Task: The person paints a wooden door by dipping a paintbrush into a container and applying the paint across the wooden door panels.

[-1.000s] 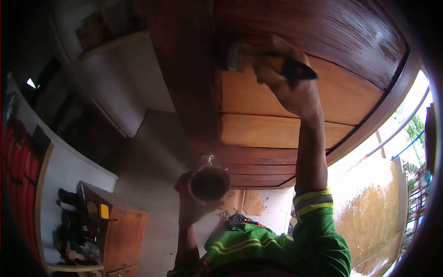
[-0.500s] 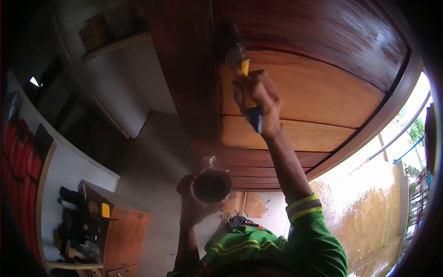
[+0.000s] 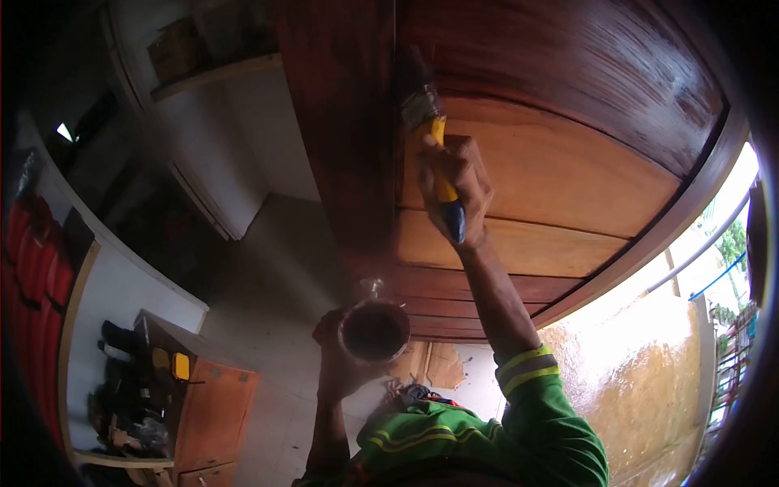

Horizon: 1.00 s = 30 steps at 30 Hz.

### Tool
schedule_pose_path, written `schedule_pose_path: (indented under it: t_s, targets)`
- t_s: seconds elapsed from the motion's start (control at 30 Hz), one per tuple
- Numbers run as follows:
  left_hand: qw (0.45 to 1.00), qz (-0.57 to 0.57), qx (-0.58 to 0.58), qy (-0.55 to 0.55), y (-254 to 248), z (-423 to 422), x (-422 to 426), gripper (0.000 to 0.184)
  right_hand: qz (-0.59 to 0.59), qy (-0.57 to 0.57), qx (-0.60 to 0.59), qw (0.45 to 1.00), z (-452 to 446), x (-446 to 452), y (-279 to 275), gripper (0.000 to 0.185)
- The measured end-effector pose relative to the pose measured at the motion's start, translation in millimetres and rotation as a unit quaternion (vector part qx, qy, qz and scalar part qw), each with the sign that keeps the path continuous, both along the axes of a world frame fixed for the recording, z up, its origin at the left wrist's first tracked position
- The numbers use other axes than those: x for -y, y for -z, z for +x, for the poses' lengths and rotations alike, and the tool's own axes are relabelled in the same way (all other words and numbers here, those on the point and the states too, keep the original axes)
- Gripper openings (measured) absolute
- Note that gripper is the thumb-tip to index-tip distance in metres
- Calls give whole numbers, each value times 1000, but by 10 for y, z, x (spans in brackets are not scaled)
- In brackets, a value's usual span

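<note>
My right hand [image 3: 457, 188] is closed around the yellow and blue handle of a paintbrush [image 3: 439, 130]. The brush points up, its dark bristles at the left edge of a wooden door [image 3: 552, 162], where dark red-brown stain borders a bare orange panel. Lower down, my left hand [image 3: 334, 357] holds a round container [image 3: 374, 331] with dark contents, its mouth facing up. The container hangs beside the door's lower part, apart from the brush. My left fingers are partly hidden behind it.
A wooden cabinet [image 3: 213, 414] stands at the lower left, near a shelf of dark items and a yellow object [image 3: 180, 366]. Red tubes [image 3: 36, 268] hang at the far left. Cardboard [image 3: 444, 365] lies on the floor below the door. A wet, shiny surface [image 3: 641, 373] is at the right.
My right hand has moved left and down from the panel's upper part, and the brush has turned from sideways to pointing up. The left hand and container stay nearly in place.
</note>
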<state>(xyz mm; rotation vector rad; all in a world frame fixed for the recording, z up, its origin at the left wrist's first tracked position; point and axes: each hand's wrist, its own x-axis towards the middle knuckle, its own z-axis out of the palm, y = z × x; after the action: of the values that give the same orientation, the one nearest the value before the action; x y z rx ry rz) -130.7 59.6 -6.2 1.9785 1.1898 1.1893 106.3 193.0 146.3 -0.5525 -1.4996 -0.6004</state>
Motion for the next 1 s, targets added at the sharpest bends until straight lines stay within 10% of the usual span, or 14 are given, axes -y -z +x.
schedule_pose_path:
  t_s: [0.43,0.53,0.67,0.8,0.93,1.0]
  targets:
    - [997,-69,27,19,94,-56,-5,105,-9,71,74,995,269,1,-17,33]
    - [995,-58,72,27,80,-24,2,102,4,80,-119,990,167,119,-83,34]
    - [994,-66,85,34,67,9,11,102,-8,19,70,997,106,213,-177,36]
    - [998,-57,27,26,97,20,-35,108,-26,51,27,998,276,185,-126,37]
    - [996,-62,57,19,173,-11,2,111,-57,41,-296,953,270,553,-15,26]
    - [994,-60,81,30,133,20,4,101,-20,33,-155,987,251,629,-140,22]
